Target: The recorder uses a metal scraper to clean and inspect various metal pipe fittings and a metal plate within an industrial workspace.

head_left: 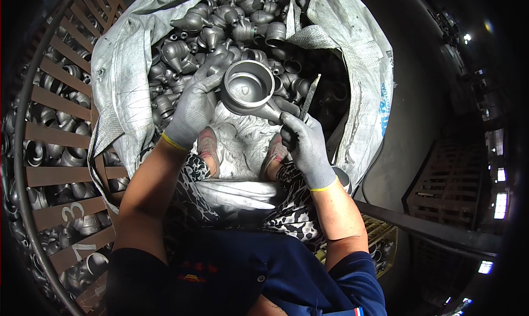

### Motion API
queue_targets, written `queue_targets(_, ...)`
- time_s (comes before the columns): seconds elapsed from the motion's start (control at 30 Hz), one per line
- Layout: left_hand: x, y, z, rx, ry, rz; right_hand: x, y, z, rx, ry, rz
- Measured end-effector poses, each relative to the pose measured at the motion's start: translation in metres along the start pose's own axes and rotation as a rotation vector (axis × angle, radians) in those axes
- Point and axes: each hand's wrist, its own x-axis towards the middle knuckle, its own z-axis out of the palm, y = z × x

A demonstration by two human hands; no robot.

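Note:
A grey metal casting [232, 102], with a round cup-like opening and a narrower neck at one side, is tilted so that its open mouth faces me. My left hand [193, 109], in a grey glove with a yellow cuff edge, supports it from the left with the thumb near the rim. The gloved right hand [306, 148] is closed at the neck. A thin flat file-like strip [311, 95] sticks up from that same hand; its lower end is hidden by the fingers. Behind the held piece, similar castings [212, 36] lie heaped in a large white woven bag [361, 46].
My feet, in pinkish shoes [208, 148], are on the bag's white fabric. At left stands a brown slatted metal crate [58, 134] full of castings. A yellow crate [390, 241] is beside my right elbow, near a dark metal bar [430, 221]. Another slatted crate [446, 178] stands farther right.

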Motion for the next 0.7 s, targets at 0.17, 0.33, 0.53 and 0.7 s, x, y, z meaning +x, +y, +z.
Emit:
queue_targets(0.17,0.000,-0.005,-0.005,0.017,0.002,0.035,0.000,-0.001,0.000,-0.043,0.031,-0.016)
queue_targets(0.33,-0.006,0.003,0.001,0.075,0.023,0.092,0.003,0.002,-0.002,-0.154,0.013,0.014)
queue_targets(0.53,-0.009,0.007,0.001,0.161,0.013,0.054,0.017,0.007,0.001,-0.026,0.002,-0.243)
queue_targets(0.7,-0.009,0.003,0.004,0.208,-0.033,0.052,0.008,-0.004,0.014,-0.277,-0.003,-0.298)
